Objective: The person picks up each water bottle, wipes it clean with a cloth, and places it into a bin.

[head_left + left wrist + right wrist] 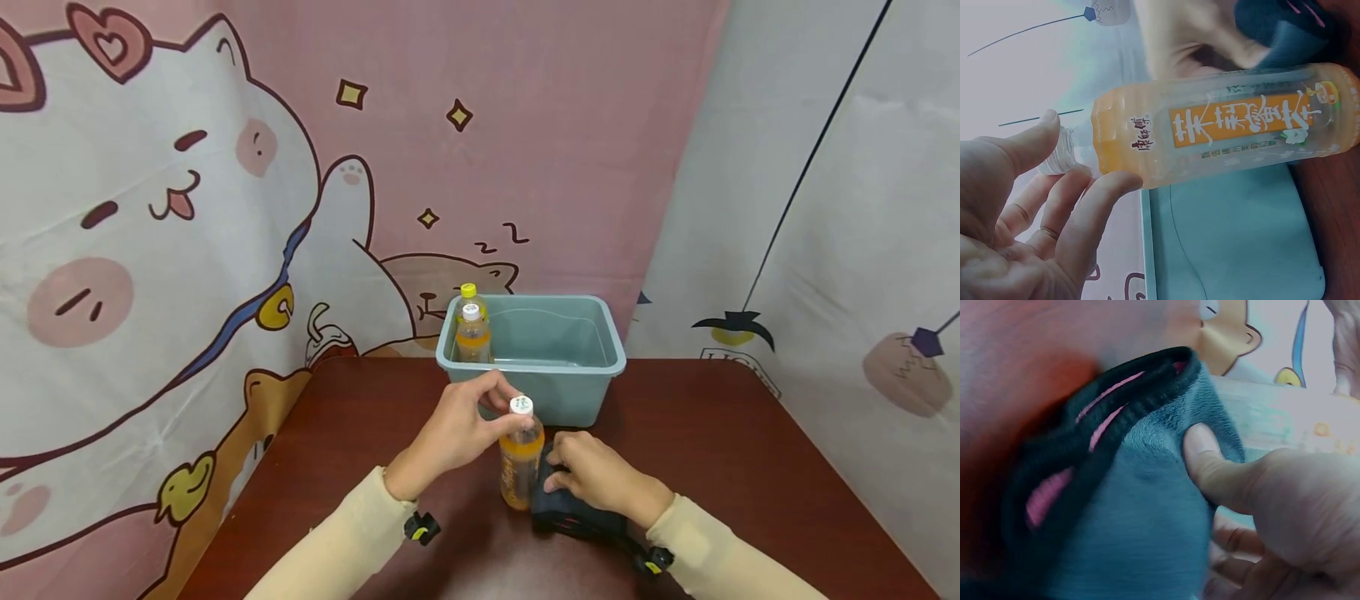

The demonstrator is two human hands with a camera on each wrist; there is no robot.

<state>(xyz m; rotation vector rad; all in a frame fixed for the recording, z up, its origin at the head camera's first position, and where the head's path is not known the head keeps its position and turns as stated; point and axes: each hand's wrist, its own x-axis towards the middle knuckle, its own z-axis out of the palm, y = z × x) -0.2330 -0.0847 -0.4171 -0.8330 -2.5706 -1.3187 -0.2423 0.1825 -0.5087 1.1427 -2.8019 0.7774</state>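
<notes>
A clear plastic bottle (pixel 521 471) with an orange label and white cap stands upright on the table, before the teal bin. My left hand (pixel 459 427) pinches it at the cap between thumb and fingers; in the left wrist view one finger also lies along the bottle's (pixel 1235 125) shoulder. My right hand (pixel 603 477) grips a dark blue-grey cloth (pixel 573 507) close beside the bottle's right side. The right wrist view shows the cloth (pixel 1154 506) folded, with black edging and pink inside, the thumb pressed on its top.
The teal plastic bin (pixel 551 398) stands at the back of the dark red-brown table (pixel 367 442). Inside its left end are a yellow-capped bottle (pixel 468 292) and a white-capped bottle (pixel 473 340). Printed fabric (pixel 570 150) hangs behind and to both sides.
</notes>
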